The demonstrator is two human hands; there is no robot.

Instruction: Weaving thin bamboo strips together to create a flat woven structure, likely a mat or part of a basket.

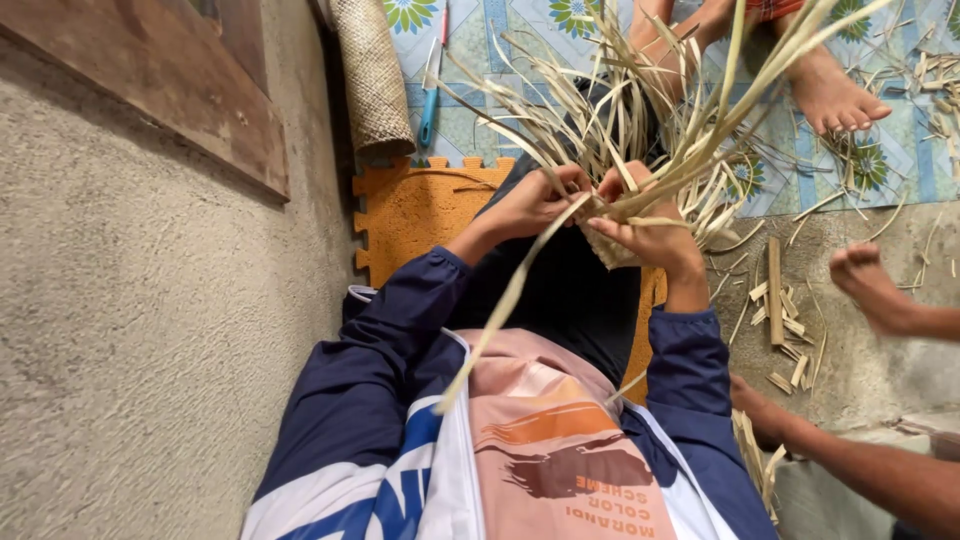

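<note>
Between both hands' grip: woven strips pinched.

Woven piece (mostly behind hands)

floor: bare concrete
on it: orange foam mat, patterned blue sheet, scattered cut strips, rolled woven mat

A rough grey plaster wall is filling the left side, with a brown wooden board lying against it. An orange foam mat is adjoining a blue flower-patterned floor covering beside bare concrete floor.
</note>
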